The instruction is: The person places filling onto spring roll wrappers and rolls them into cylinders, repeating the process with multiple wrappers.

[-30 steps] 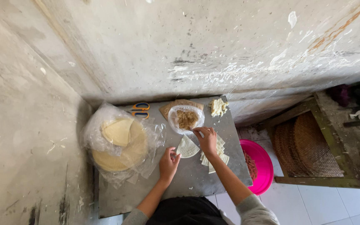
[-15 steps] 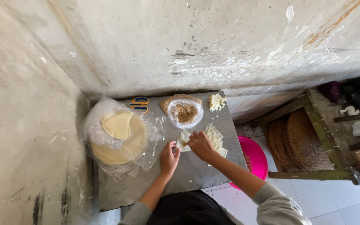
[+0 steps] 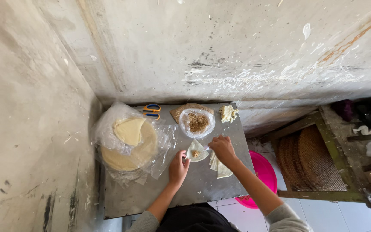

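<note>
Thin pale dough wrapper (image 3: pixel 197 150) lying flat on grey metal desk (image 3: pixel 202 184), near the middle, with a small heap of brown crumbly filling (image 3: pixel 196 153) at its centre. Left hand (image 3: pixel 178 166) at the wrapper's near-left edge, fingers curled and pinching that edge. Right hand (image 3: pixel 222 148) at the right edge, fingers closed, apparently on a small utensil, too small to tell for sure. Stack of cut wrapper pieces (image 3: pixel 220 166) just beside and partly under the right hand. Bowl of brown filling (image 3: pixel 197 122) lined with clear plastic behind the wrapper; lump of pale dough (image 3: pixel 228 113) to its right; scissors with orange and blue handles (image 3: pixel 152 111) at the back edge. Round stack of large wrappers in a clear plastic bag (image 3: pixel 129 146) on the left of the desk. Pink basin (image 3: pixel 265 176) on the floor at right. Judged very light, limp and easily torn, possibly tacky; best taken at the bare edges or corners, well clear of the filling, with a gentle pinch and support underneath when lifted.
</note>
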